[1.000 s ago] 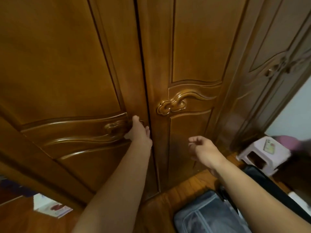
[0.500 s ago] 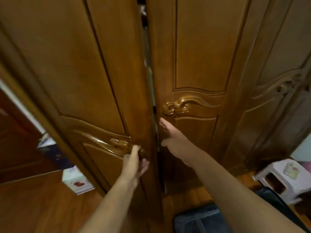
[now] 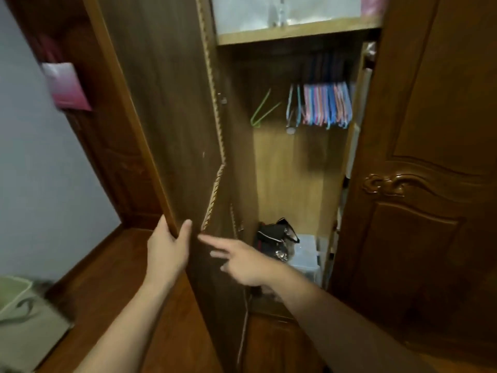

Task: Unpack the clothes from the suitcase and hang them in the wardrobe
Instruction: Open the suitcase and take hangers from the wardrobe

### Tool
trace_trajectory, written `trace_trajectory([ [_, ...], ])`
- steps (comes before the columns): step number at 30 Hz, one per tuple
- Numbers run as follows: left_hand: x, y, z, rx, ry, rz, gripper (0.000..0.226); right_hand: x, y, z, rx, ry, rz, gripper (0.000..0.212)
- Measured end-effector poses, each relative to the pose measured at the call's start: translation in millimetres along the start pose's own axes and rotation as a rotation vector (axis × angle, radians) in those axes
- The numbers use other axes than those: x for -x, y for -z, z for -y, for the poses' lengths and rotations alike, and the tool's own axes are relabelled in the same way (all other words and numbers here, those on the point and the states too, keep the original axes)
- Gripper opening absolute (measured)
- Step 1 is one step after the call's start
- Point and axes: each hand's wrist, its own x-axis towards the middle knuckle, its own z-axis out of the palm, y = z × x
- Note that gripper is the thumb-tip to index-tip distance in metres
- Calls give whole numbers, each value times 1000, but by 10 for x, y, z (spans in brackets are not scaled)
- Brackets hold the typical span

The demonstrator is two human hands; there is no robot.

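Wardrobe (image 3: 295,184) fills the middle of the frame, and its left door (image 3: 166,117) stands swung out toward the camera while the right door (image 3: 430,184) at the right side is closed or nearly so. The left hand (image 3: 166,251), low and left of centre, grips the free edge of the left door, with the thumb on one face and the fingers curled around the other. The right hand (image 3: 242,262), just right of it, holds nothing; its first fingers are stretched out toward the lower part of the door and seem not to touch it, though I cannot tell this for sure.

Inside, in the upper centre, many colored hangers (image 3: 325,106) hang close together and one green hanger (image 3: 262,111) hangs apart, to their left. At the bottom centre a dark bag (image 3: 277,238) lies on a clear box (image 3: 306,254). The suitcase and the clothes are not in view.

I judge the step in hand is opening the wardrobe. To do it well, the left hand should pull the door by its edge fully wide, in a smooth arc, and the right door should be opened too, so that the rail is easy to reach. The loose trim strip (image 3: 213,195) on the door looks detached at its lower part, so fingers should avoid catching it.
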Motion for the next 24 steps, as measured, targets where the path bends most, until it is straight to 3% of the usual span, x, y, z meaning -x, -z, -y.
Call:
trace_trajectory([
  [3, -305, 400, 236, -43, 111, -79, 44, -140, 132, 35, 6, -53, -127, 89],
  [8, -428, 549, 362, -71, 94, -21, 48, -212, 454, -88, 58, -123, -339, 63],
  [13, -322, 366, 396, -121, 44, -26, 44, -186, 622, -155, 79, -144, -406, 68],
  [15, -308, 429, 366, -294, 82, -10, 45, -144, 676, -153, 60, -134, -413, 71],
  [19, -104, 671, 151, -716, 283, 179, 49, -55, 812, -162, 53, -127, -443, 75],
  [22, -16, 502, -137, -746, 292, 305, 45, 12, 943, -192, 73, -126, -463, 77],
  [24, -69, 253, -374, -591, 263, 399, 44, 57, 1063, -186, 81, -118, -474, 76],
])
